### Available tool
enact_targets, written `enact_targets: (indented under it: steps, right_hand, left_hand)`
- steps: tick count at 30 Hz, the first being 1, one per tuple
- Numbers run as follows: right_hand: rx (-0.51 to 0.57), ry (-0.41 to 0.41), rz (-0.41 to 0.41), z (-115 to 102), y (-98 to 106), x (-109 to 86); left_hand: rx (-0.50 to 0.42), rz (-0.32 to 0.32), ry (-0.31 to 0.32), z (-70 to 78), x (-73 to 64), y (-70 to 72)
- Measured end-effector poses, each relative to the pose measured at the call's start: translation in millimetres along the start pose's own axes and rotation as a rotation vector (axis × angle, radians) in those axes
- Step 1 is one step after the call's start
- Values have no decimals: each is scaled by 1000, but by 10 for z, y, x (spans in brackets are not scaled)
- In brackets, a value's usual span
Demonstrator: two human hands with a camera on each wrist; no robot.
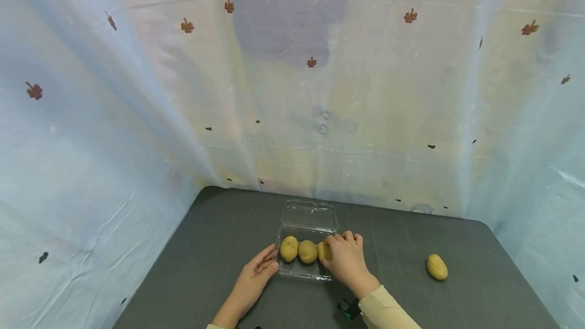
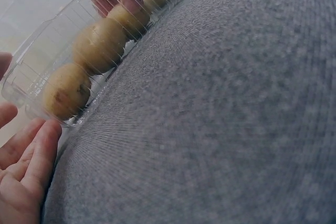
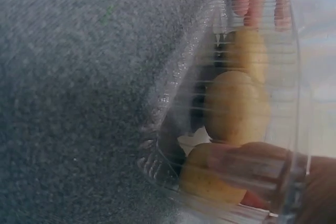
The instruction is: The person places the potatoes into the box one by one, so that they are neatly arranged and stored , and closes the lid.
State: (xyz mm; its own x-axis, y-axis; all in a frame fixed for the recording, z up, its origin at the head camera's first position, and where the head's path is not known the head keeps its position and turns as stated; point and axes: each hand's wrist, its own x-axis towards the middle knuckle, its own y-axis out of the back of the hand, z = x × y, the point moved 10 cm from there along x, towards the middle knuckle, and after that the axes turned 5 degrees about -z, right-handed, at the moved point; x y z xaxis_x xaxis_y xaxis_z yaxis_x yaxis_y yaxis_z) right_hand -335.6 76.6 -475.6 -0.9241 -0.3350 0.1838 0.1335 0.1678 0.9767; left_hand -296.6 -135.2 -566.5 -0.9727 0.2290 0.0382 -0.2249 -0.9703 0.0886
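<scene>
A clear plastic clamshell container (image 1: 301, 274) lies on the table with its lid (image 1: 309, 215) folded open toward the back. Three yellow potatoes sit in a row inside: a left one (image 1: 289, 249), a middle one (image 1: 307, 252) and a right one (image 1: 323, 252). My right hand (image 1: 348, 262) reaches in over the right side and pinches the right potato (image 3: 207, 179) between thumb and fingers. With fingers extended, my left hand (image 1: 256, 275) rests at the container's left end; its fingertips (image 2: 51, 129) are right at the clear wall, close to the left potato (image 2: 67, 92).
Another potato (image 1: 437, 267) lies alone on the grey table cover (image 1: 393, 248), well to the right of the container. A patterned curtain (image 1: 365, 90) rises behind the table and along both sides. A dark strap (image 1: 349, 309) shows at my right wrist.
</scene>
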Motion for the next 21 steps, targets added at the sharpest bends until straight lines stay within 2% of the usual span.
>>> enact_targets:
  steps: [6,11,16,21]
  right_hand:
    - [15,0,2,1,8,-13]
    - [80,0,5,46,8,-34]
    - [210,-26,45,190,40,-63]
    - [375,-73,134,409,158,-122]
  left_hand:
    - [4,-4,-13,17,-1,-8]
    - [20,-10,-10,44,-19,-21]
    - [20,-8,-13,49,-17,-19]
    - [19,-13,-17,51,-8,-18]
